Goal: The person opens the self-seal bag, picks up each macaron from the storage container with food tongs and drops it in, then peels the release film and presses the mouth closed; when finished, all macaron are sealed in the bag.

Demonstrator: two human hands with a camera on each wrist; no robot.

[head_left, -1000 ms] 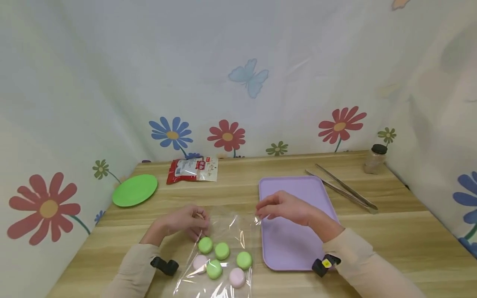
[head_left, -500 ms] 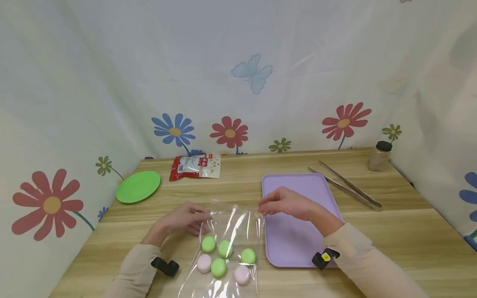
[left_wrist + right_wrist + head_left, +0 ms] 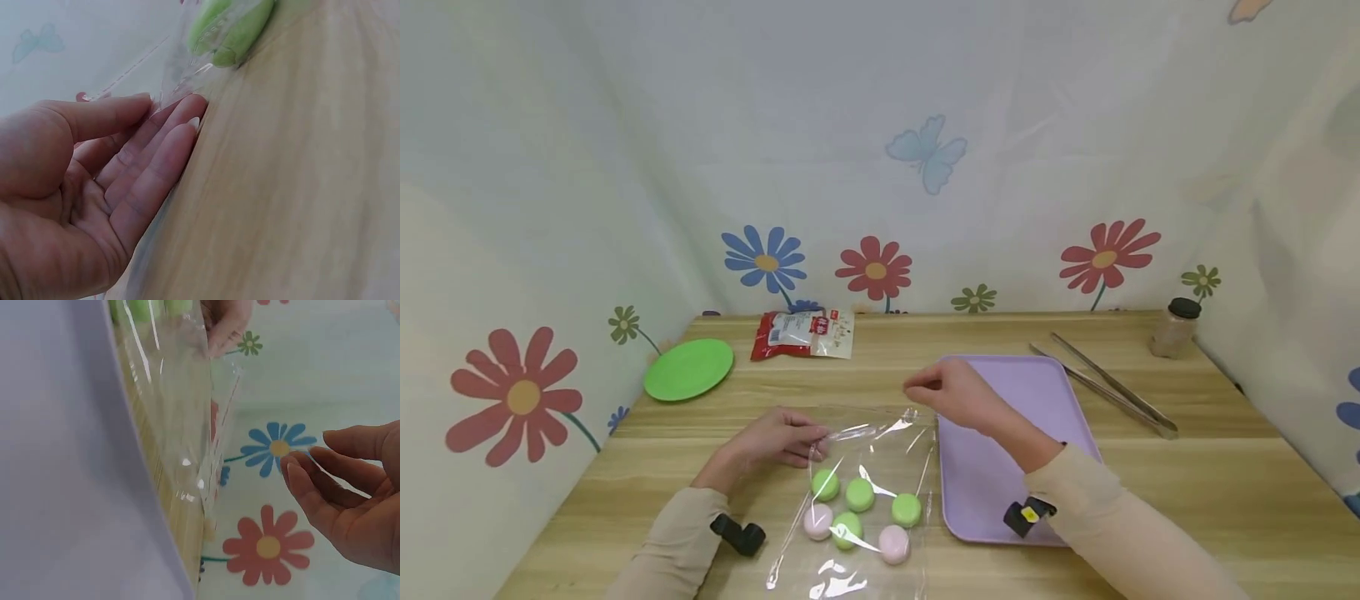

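A clear plastic bag (image 3: 880, 454) lies in front of me, with several green macarons (image 3: 860, 494) and two pink macarons (image 3: 894, 544) inside. At its upper left edge my left hand (image 3: 778, 437) pinches the film between thumb and fingers; the left wrist view shows the bag's edge (image 3: 164, 103) at those fingertips. My right hand (image 3: 951, 392) hovers past the bag's upper right corner, over the left side of a lilac tray (image 3: 1015, 500). In the right wrist view the right hand (image 3: 350, 494) is loosely curled, thumb apart from the fingers, holding nothing.
Metal tongs (image 3: 1108, 387) lie right of the tray, and a small jar with a black lid (image 3: 1175, 327) stands at the back right. A green plate (image 3: 689, 369) is at the back left, beside a red and white packet (image 3: 803, 334). A printed curtain hangs behind the table.
My right hand has let go of the bag's upper right corner and moved up and away from it. The left hand stays at the bag's left edge. The head view has shifted slightly.
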